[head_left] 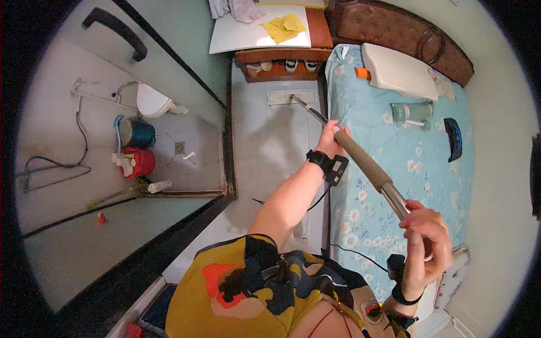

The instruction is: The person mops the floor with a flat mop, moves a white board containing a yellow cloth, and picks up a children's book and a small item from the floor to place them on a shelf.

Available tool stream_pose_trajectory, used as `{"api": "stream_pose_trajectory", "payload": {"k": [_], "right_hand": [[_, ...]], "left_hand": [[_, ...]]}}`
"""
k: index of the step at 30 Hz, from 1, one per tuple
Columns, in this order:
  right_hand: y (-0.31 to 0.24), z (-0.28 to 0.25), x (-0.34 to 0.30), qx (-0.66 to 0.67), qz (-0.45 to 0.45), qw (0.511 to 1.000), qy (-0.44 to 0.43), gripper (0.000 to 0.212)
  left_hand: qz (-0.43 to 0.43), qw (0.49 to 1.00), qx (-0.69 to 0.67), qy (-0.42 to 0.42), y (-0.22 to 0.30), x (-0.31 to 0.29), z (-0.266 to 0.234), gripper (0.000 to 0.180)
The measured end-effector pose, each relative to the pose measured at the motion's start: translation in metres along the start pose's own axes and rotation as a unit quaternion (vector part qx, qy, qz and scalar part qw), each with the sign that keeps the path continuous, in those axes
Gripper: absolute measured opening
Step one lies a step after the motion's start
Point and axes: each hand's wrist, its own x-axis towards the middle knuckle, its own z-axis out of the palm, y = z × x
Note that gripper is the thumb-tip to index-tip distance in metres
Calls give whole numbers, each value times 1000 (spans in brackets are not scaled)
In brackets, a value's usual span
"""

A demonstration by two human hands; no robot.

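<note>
A flat mop runs slantwise from lower right to upper left; its grey foam grip and metal pole lead to a white rectangular head lying flat on the tiled floor. My left hand is wrapped round the pole just below the foam grip, with a black strapped device on the wrist. Near the top end of the handle, my right hand closes round the bare metal part. The mop head sits in front of a low brown shelf with shoes in it.
To the right stands a bed with blue flowered sheets, a pillow and a clear plastic bag. On the left, a glass door frame borders a bathroom with a red bucket and a toilet. A yellow cloth lies on the shelf top.
</note>
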Motion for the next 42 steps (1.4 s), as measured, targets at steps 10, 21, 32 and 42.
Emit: {"api": "stream_pose_trajectory", "payload": {"k": [10, 21, 32, 42], "right_hand": [[19, -25, 2, 41, -21, 998, -36, 10], [68, -28, -14, -18, 6, 1000, -14, 15], [12, -127, -51, 65, -70, 992, 86, 38], [-12, -202, -103, 215, -136, 962, -103, 38]], "left_hand": [[18, 999, 50, -3, -16, -4, 24, 27], [118, 959, 238, 103, 7, 64, -32, 14], [39, 980, 181, 76, -129, -44, -57, 11], [10, 987, 118, 108, -201, -157, -94, 16]]}}
